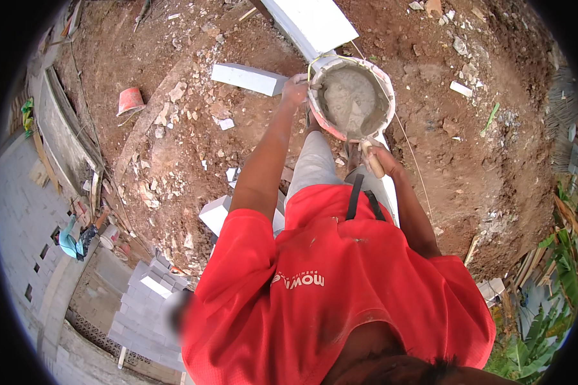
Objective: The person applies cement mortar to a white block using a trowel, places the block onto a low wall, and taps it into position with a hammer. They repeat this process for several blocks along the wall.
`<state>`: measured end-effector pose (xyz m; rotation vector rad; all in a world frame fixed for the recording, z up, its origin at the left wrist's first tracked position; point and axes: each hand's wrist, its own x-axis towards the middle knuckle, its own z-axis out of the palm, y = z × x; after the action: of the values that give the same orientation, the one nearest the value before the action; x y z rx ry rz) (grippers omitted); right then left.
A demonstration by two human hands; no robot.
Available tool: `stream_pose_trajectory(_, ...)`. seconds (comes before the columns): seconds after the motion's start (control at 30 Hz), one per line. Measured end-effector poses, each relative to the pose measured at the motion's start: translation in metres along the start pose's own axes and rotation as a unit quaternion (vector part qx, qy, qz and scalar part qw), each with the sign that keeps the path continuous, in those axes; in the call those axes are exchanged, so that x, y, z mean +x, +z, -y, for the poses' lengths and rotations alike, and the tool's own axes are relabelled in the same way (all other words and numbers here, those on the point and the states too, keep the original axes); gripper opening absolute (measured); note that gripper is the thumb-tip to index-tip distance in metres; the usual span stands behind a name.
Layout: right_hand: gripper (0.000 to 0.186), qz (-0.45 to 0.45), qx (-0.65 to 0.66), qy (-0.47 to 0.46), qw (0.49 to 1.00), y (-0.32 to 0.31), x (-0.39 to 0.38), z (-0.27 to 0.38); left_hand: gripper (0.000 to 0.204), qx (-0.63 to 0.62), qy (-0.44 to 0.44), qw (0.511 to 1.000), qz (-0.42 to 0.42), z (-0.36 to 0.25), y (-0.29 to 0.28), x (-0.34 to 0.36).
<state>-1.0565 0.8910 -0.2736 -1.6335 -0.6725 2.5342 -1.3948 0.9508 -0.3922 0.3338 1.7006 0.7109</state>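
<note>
A round orange-red bucket (pixel 332 129), its rim crusted with cement, holds wet grey mortar (pixel 350 96). Against the left side of its rim, my left hand (pixel 295 89) is closed, gripping the edge. My right hand (pixel 384 160) is wrapped round the wooden handle of a trowel (pixel 374 162) at the bucket's near edge. The trowel's blade points into the bucket and is coated with mortar, so its outline is hard to make out. Beneath and beyond the bucket runs a narrow row of white blocks (pixel 318 29).
A loose white block (pixel 247 78) lies left of the bucket, with more white blocks (pixel 217 215) by my legs. A string (pixel 412 153) stretches along the row's right. Farther left are another orange bucket (pixel 131 101) and a person (pixel 76 244). Rubble litters the brown soil.
</note>
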Motion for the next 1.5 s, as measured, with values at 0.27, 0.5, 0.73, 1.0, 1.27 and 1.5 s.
stream_pose_trajectory(0.27,0.019,-0.105,-0.094,-0.058,0.988,0.01,-0.02,-0.005,0.037,0.006,-0.051,0.998,0.044,-0.009,-0.009,-0.015)
stream_pose_trajectory(0.5,0.02,-0.085,-0.1,-0.078,0.988,0.019,-0.059,0.015,0.04,0.043,-0.061,0.993,0.089,-0.025,-0.011,-0.026)
stream_pose_trajectory(0.73,0.033,-0.025,-0.035,-0.106,0.993,0.064,-0.102,0.088,0.051,-0.009,-0.047,0.999,0.022,-0.022,-0.048,-0.038)
stream_pose_trajectory(1.0,0.028,-0.028,-0.073,-0.237,0.968,0.177,-0.031,0.23,0.031,-0.093,-0.056,0.994,-0.029,0.022,-0.102,-0.092)
stream_pose_trajectory(1.27,0.045,-0.187,-0.452,-0.281,0.826,0.28,0.068,0.413,0.02,-0.204,-0.079,0.97,-0.108,0.097,-0.115,-0.126)
stream_pose_trajectory(1.5,0.049,-0.239,-0.571,-0.266,0.739,0.285,0.072,0.422,0.015,-0.264,-0.121,0.948,-0.131,0.177,-0.11,-0.14)
